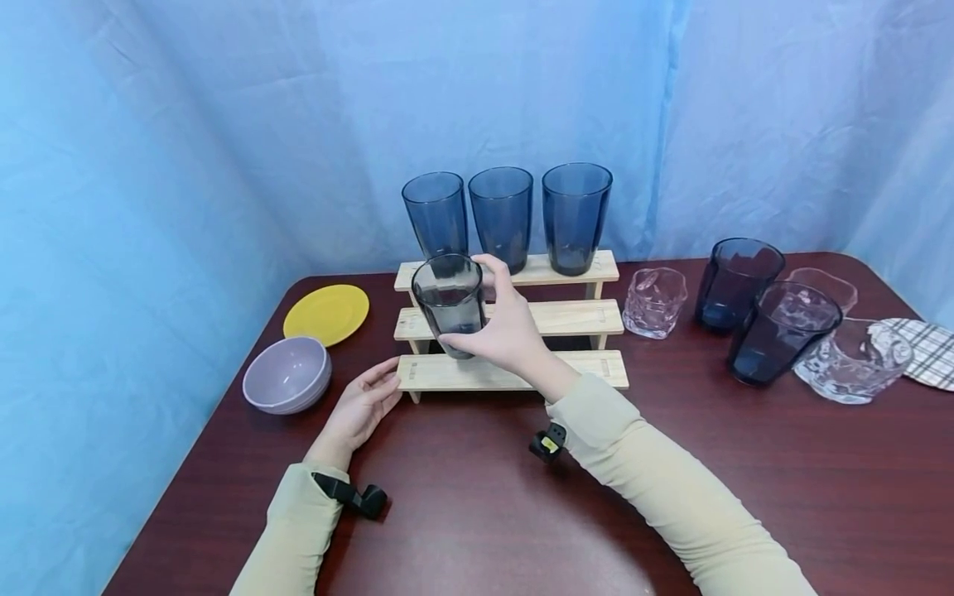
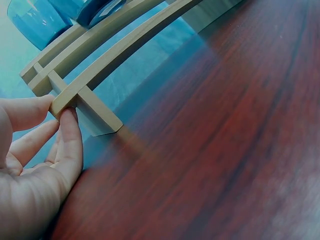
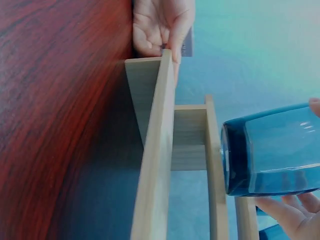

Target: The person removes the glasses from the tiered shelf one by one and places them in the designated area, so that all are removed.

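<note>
A smoky blue drinking glass (image 1: 447,306) is in my right hand (image 1: 514,331), fingers and thumb wrapped around its side. It is upright over the left part of the three-tier wooden rack (image 1: 522,374); in the right wrist view the glass's base (image 3: 226,160) appears close over the middle tier. My left hand (image 1: 363,407) pinches the left end of the lowest tier, thumb above and fingers beneath, as the left wrist view shows. Along the top tier stand three blue glasses, at left (image 1: 436,211), middle (image 1: 503,215) and right (image 1: 575,215).
Left of the rack are a yellow plate (image 1: 326,314) and a lilac bowl (image 1: 286,377). On the right stand a small clear glass (image 1: 656,302), two dark blue glasses (image 1: 734,285), more clear glassware (image 1: 853,364) and a checked cloth piece (image 1: 927,352). Blue curtains (image 1: 335,124) hang behind.
</note>
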The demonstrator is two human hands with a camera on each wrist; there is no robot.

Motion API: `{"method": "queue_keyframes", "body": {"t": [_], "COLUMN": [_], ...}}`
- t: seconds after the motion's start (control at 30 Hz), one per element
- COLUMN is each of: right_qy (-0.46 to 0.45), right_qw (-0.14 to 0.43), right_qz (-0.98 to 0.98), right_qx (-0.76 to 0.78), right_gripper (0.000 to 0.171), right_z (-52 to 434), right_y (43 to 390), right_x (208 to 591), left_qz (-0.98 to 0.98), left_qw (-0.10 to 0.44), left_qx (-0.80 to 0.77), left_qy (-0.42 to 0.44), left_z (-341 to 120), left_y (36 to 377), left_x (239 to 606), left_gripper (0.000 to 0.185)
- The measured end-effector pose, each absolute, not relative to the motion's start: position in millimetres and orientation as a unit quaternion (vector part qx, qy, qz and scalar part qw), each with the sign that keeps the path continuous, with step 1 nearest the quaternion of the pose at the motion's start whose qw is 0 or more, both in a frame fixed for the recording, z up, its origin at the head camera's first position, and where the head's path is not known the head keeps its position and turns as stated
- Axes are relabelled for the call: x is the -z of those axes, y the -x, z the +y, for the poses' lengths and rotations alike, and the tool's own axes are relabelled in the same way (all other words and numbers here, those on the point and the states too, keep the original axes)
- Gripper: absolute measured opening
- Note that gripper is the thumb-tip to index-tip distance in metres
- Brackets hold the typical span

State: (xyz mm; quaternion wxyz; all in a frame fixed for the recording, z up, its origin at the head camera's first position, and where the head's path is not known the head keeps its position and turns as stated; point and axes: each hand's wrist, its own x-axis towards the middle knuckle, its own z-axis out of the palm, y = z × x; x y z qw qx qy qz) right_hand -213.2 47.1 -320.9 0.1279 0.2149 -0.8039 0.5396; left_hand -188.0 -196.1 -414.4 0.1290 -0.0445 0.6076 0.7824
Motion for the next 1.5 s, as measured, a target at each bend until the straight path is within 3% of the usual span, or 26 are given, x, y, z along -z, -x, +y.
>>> {"method": "queue_keyframes", "body": {"t": [0.8,1.5], "right_qy": [-0.253,-0.226], "right_qw": [0.15,0.145], "right_qz": [-0.817,-0.828], "right_qx": [-0.497,-0.492], "right_gripper": [0.104,0.107], "right_z": [103.6,175.7], "right_y": [180.7,153.4], "right_x": [301.8,321.0], "left_qz": [0.608,0.602], "left_qw": [0.12,0.123], "left_qx": [-0.784,-0.787], "left_qy": [0.045,0.046], "left_z": [-197.0,-196.2], "left_y": [188.2,187.3], "left_x": [412.0,414.8], "left_gripper": [0.055,0.054]}}
